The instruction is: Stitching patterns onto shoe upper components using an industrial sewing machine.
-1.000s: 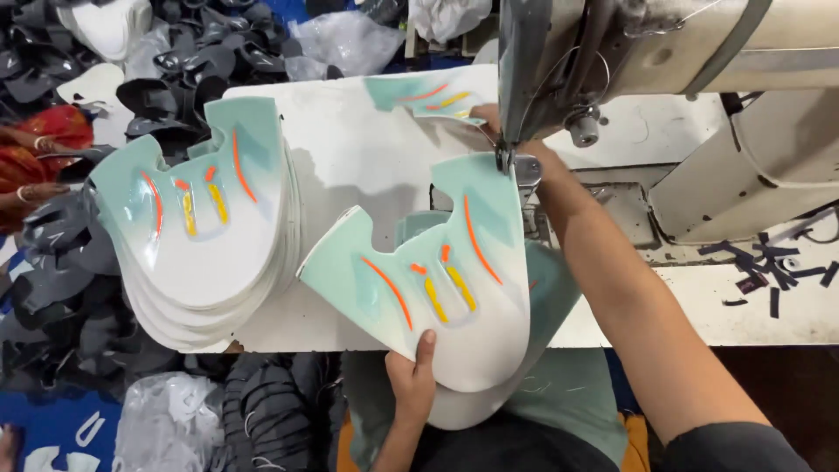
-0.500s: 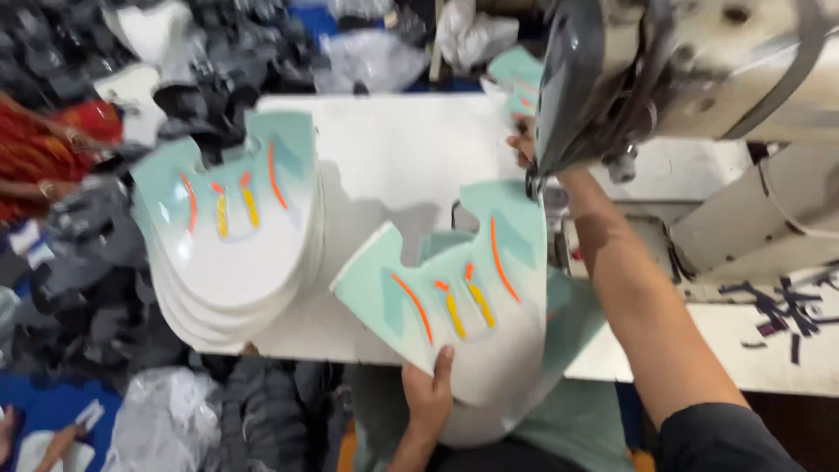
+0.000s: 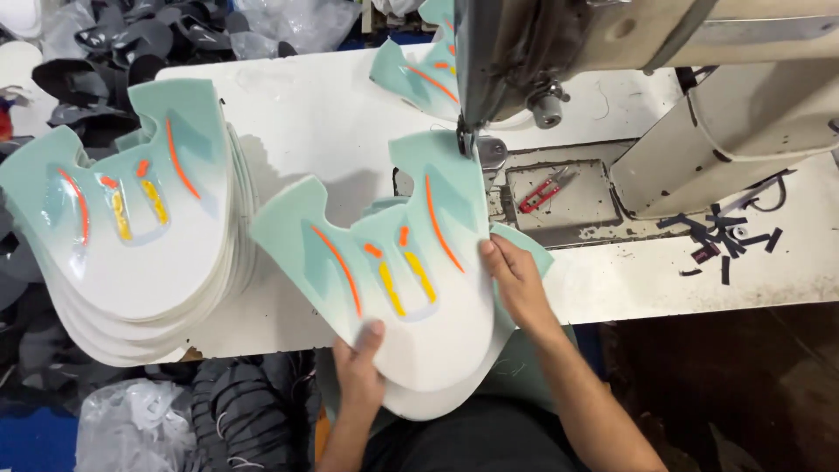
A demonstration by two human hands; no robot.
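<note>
A mint-and-white shoe upper panel [image 3: 393,271] with orange and yellow stripes lies on the white sewing table [image 3: 315,114]. Its upper right tip sits under the needle [image 3: 463,140] of the sewing machine [image 3: 612,52]. My left hand [image 3: 360,376] grips the panel's near edge, thumb on top. My right hand [image 3: 511,280] holds the panel's right edge, fingers curled over it. More panels lie stacked beneath the one I hold.
A stack of matching panels [image 3: 122,227] sits at the table's left edge. Other sewn panels [image 3: 419,74] lie behind the needle. Red thread snips [image 3: 544,188] rest on the machine bed. Dark scraps [image 3: 721,236] lie to the right; black shoe parts [image 3: 131,52] pile up at the far left.
My right hand has come back from the needle area to the panel's right edge. The panel has turned a little and its tip now sits under the needle.
</note>
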